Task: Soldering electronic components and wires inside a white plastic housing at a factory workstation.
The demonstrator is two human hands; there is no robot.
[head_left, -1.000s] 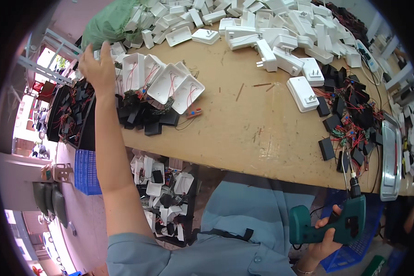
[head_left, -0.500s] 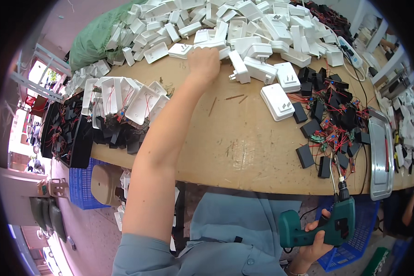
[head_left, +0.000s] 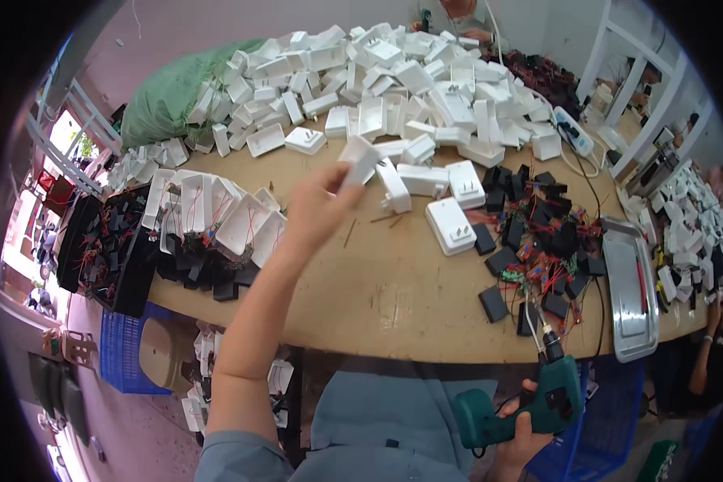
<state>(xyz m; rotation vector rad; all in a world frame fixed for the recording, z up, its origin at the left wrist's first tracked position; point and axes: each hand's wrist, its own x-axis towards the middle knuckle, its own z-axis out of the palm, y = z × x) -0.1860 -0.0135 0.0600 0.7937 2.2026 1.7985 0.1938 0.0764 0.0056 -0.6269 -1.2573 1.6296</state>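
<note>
Over the middle of the table my left hand (head_left: 321, 210) is closed on a white plug housing (head_left: 360, 159), lifted and slightly blurred. Near it, on the tabletop, lie several white plug housings with metal prongs, one of them a closed plug case (head_left: 450, 227). At the lower right my right hand (head_left: 525, 438) grips a green cordless drill (head_left: 560, 390) by its handle. The drill's bit points away from me, toward a heap of black blocks with circuit boards and red wires (head_left: 542, 233) at the table's right side.
A large mound of white housings (head_left: 369, 80) covers the table's far side, beside a green sack (head_left: 157, 100). Open housings with wires (head_left: 209, 205) stand at left, near a black bin (head_left: 116, 249). A metal tray (head_left: 628, 297) and power strip (head_left: 574, 132) lie at right. Another person sits beyond the mound.
My left hand has come back from the pile toward me, now with a white plug housing raised in it. The view has tilted up and shifted. The right hand still holds the drill.
</note>
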